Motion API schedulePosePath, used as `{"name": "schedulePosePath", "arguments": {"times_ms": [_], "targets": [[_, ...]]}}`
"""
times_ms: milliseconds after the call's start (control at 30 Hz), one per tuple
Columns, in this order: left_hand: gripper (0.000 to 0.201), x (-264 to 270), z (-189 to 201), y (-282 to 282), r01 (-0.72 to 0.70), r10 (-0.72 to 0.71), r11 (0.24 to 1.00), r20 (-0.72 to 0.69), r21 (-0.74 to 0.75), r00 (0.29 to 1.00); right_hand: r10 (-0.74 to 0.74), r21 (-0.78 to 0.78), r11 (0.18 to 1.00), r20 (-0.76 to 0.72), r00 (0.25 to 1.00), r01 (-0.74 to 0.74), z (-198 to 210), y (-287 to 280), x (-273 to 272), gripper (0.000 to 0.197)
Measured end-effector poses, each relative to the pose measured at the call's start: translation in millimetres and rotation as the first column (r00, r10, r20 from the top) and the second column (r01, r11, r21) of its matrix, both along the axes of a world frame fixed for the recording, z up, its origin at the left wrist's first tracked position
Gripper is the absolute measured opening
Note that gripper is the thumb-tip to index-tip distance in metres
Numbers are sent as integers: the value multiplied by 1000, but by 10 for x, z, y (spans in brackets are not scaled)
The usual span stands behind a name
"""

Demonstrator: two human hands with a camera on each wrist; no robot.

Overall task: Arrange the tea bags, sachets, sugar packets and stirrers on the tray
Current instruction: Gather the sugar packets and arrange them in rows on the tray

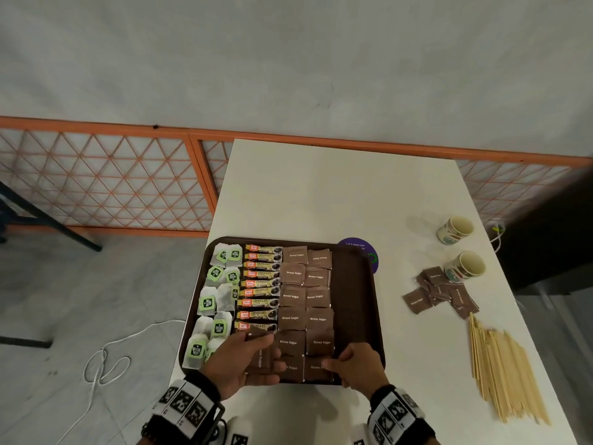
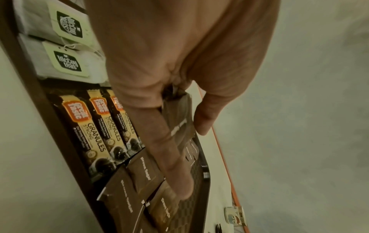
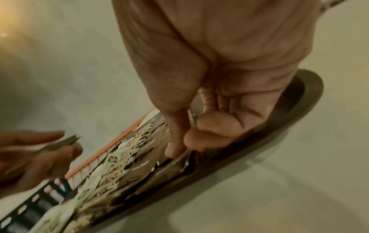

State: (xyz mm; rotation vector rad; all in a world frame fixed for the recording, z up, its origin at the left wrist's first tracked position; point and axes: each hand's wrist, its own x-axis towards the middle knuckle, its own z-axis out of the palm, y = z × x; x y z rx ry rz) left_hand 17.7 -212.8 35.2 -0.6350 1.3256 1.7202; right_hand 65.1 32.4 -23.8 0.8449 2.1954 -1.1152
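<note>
We find a dark brown rectangular plastic tray (image 1: 353, 284) on the white table (image 1: 337, 194). It holds white paper tea bags with green tags (image 1: 221, 284) at left, brown-and-gold granule sachets (image 1: 260, 284) in a middle column, and brown paper sugar packets (image 1: 305, 300) in two columns beside them. The left hand (image 1: 237, 364) pinches a small stack of brown sugar packets (image 2: 177, 119) between thumb and fingers above the tray's near edge. The right hand (image 1: 356, 364) has thumb and forefinger closed on the edge of a packet lying in the nearest row. Loose brown sugar packets (image 1: 439, 290), pale wooden stirrers (image 1: 500, 364) and two printed paper cups (image 1: 462, 252) sit on the table, right of the tray.
</note>
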Motion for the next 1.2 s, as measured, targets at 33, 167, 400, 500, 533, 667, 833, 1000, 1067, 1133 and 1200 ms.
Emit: {"name": "schedulePosePath", "arguments": {"times_ms": [33, 167, 400, 500, 533, 667, 833, 1000, 1067, 1133, 1200], "targets": [[21, -7, 11, 6, 1, -1, 1000, 8, 17, 1000, 12, 55, 998, -28, 1000, -11, 12, 18, 2, 32], [30, -46, 51, 37, 12, -18, 994, 52, 105, 998, 73, 129, 990, -126, 989, -56, 199, 79, -51, 28], [30, -109, 43, 142, 53, -47, 979, -32, 197, 998, 178, -156, 959, -312, 933, -236, 793, -250, -241, 23], [31, -117, 74, 157, 62, -51, 980, -63, 191, 997, 174, -237, 935, -339, 924, -263, 878, -407, -246, 20], [32, -124, 88, 152, 65, -52, 979, -67, 195, 996, 140, -262, 935, -343, 929, -238, 887, -435, -244, 17], [33, -158, 179, 92, 95, -81, 977, -79, 191, 994, 46, -354, 920, -328, 943, -168, 909, -465, -239, 10], [24, -126, 196, 50, 292, -276, 955, -192, 59, 942, -45, -411, 907, -309, 950, -91, 809, -514, -228, 9], [26, -201, 156, -38, 432, -425, 902, -228, -21, 876, 202, -218, 933, -339, 919, -286, 706, -558, -294, 10], [16, -260, 119, -63, 437, -443, 896, -260, -84, 858, 319, -179, 904, -326, 890, -390, 679, -609, -327, 10], [7, -311, 70, -67, 410, -423, 906, -295, -109, 857, 218, -221, 928, -327, 919, -299, 661, -671, -354, 7], [10, -355, 41, -39, 295, -291, 955, -275, -28, 916, 13, -329, 937, -306, 952, -119, 670, -734, -369, 6]]}}
